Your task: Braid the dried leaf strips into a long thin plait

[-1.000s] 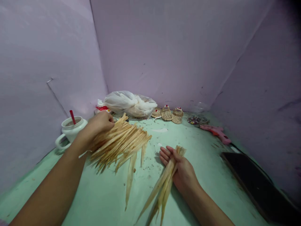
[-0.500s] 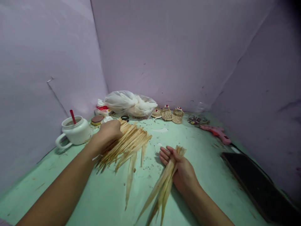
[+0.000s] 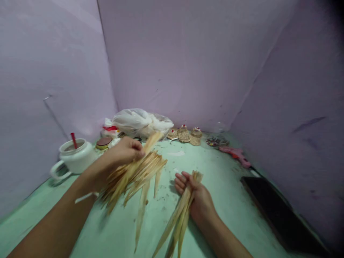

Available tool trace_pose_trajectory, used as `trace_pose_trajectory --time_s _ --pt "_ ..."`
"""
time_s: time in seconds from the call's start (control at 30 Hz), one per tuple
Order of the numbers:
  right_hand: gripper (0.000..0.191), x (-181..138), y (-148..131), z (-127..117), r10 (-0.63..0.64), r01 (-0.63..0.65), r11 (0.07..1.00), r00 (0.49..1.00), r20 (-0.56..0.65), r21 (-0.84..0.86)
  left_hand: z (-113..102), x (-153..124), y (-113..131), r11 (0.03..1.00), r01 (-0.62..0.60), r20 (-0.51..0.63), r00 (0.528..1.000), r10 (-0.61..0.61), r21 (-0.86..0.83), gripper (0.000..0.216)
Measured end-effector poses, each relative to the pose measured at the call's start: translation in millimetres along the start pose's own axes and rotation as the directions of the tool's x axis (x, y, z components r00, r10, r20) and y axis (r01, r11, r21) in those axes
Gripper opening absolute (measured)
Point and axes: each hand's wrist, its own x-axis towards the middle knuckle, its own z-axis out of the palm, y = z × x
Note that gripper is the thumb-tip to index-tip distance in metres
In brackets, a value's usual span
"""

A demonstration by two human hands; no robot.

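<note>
My left hand (image 3: 125, 152) pinches a pale dried husk strip (image 3: 152, 142) between thumb and fingers, just above the pile. The pile of tan dried husk strips (image 3: 150, 165) lies on the green table, partly hidden by my left forearm. One long loose strip (image 3: 141, 211) hangs out of it toward me. In my right hand (image 3: 202, 201), palm turned up, a small bunch of husk strips (image 3: 180, 219) is clamped under the thumb. Their long ends trail toward the near edge, and the other fingers are loosely curled.
At left stands a white mug (image 3: 76, 159) with a red stick in it. A tied plastic bag (image 3: 139, 122) and small woven ornaments (image 3: 184, 134) sit along the back wall. On the right are a pink glue gun (image 3: 236, 154) and a dark flat slab (image 3: 279, 211).
My left hand has lifted a husk strip up from the pile. My right hand still holds its bunch. The whole view has shifted slightly.
</note>
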Motion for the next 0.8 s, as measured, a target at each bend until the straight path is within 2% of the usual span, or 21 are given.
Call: trace_pose_trajectory --time_s 0.07,0.13,0.17,0.27,0.37,0.53,0.63,0.8 --pt "0.021 1.8 1.0 0.1 -0.007 0.006 1.000 0.999 0.043 0.021 37.7 -5.6 4.9 1.000 0.000 0.193 0.981 0.001 -0.004 0.015" --pt "0.026 2.6 1.3 0.6 -0.027 0.023 0.999 0.994 0.104 0.035 77.5 -8.2 2.9 0.999 0.041 0.309 0.950 -0.040 0.006 0.013" --pt "0.026 2.6 1.2 0.8 -0.034 0.029 0.999 0.993 0.116 0.040 95.1 -8.9 -0.2 0.998 0.064 0.299 0.952 -0.065 0.011 0.013" --pt "0.025 2.3 0.3 0.0 -0.044 0.039 0.997 0.995 0.086 0.063 129.4 -9.5 -13.1 0.999 -0.035 0.270 0.962 0.033 0.001 0.019" --pt "0.021 3.8 -1.8 -2.6 -0.044 0.041 0.998 0.997 0.057 0.055 135.7 -9.0 -20.8 1.000 -0.014 0.271 0.962 0.016 -0.009 0.026" --pt "0.014 7.5 -5.6 -5.0 -0.031 0.030 0.998 0.999 0.017 0.058 122.2 -4.9 -15.9 0.998 0.023 0.229 0.973 -0.009 -0.058 0.027" --pt "0.016 5.7 -5.4 -3.7 -0.010 0.008 0.999 0.998 0.057 0.034 119.6 -4.4 -13.3 0.997 0.040 0.273 0.962 -0.021 -0.064 0.028" --pt "0.019 0.0 -5.9 -2.8 -0.012 0.010 1.000 0.991 0.134 0.020 127.7 -13.2 -15.4 0.999 -0.048 0.325 0.945 0.039 0.021 0.035"
